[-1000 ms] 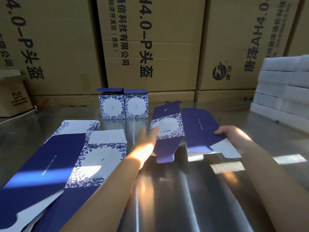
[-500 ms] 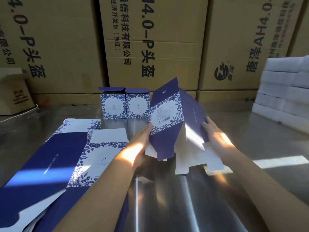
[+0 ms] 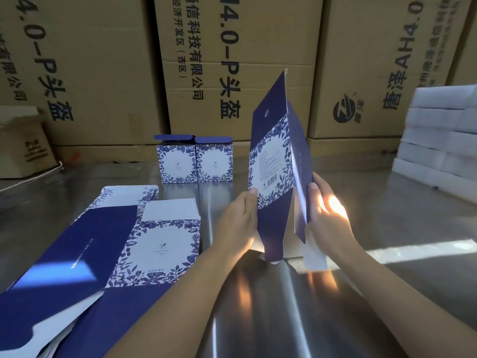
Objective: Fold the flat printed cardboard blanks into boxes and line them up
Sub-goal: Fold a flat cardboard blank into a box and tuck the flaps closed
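head cam: left hand [image 3: 240, 220] is on the left edge of the half-folded blank [image 3: 272, 161], back of hand toward camera, thumb lying up along the printed front panel, the other fingers hidden behind the card, so it reads as a pinch grip. right hand [image 3: 329, 218] sits against the outside of the dark blue right-hand panel, thumb up along its edge, fingers look straight and laid flat on the card; can't tell if any wrap round the back. blank stands upright between the two hands over the middle of the table [image 3: 258, 319], creased into a narrow V: floral white panel with text block and barcode faces left, plain dark blue panel faces right, top flap pointing up. lower dark flap hangs down to the surface, a white flap beside it under the right wrist; contact with the surface not clear. two folded boxes [image 3: 195, 161] stand side by side, touching, toward the far edge left of centre, blue lids, floral fronts toward camera. flat blanks [image 3: 154, 244] lie overlapped at the near left corner, print side up, some running off the near edge of the view. behind the far edge: wall of big brown cartons [image 3: 232, 73] with black print. right edge: stack of white blocks [image 3: 438, 140]. hard sun patch on the right hand and streaks on the metal
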A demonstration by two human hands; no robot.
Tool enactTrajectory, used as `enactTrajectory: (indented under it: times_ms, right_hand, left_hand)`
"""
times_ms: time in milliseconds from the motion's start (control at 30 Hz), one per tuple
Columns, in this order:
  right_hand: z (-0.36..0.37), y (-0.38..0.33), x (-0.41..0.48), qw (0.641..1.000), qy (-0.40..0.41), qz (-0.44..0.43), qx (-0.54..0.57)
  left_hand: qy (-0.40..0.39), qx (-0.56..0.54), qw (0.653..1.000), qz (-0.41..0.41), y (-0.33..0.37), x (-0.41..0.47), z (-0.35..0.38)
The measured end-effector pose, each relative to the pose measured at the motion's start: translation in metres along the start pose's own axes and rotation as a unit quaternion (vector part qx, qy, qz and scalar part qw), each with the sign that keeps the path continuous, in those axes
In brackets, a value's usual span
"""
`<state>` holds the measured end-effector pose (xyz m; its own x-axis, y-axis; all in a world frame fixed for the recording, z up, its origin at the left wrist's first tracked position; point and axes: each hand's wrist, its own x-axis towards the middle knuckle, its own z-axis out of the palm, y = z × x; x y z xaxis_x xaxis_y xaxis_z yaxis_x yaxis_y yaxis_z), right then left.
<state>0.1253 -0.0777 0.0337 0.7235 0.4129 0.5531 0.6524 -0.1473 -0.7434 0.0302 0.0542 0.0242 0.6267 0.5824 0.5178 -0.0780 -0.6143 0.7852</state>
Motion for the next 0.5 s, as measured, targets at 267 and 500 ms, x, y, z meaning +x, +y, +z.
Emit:
enactTrajectory:
  times_ms: [267, 500]
  right_hand:
    - [-0.008, 0.012, 0.008, 0.989, 0.039, 0.113, 0.092]
    - [-0.034, 0.013, 0.026, 0.974, -0.008, 0.173, 0.148]
  left_hand:
    - [0.021, 0.012, 0.999, -0.037, -0.013, 0.008, -0.011]
    - [0.001, -0.094, 0.985, -0.146, -0.017, 0.018, -0.023]
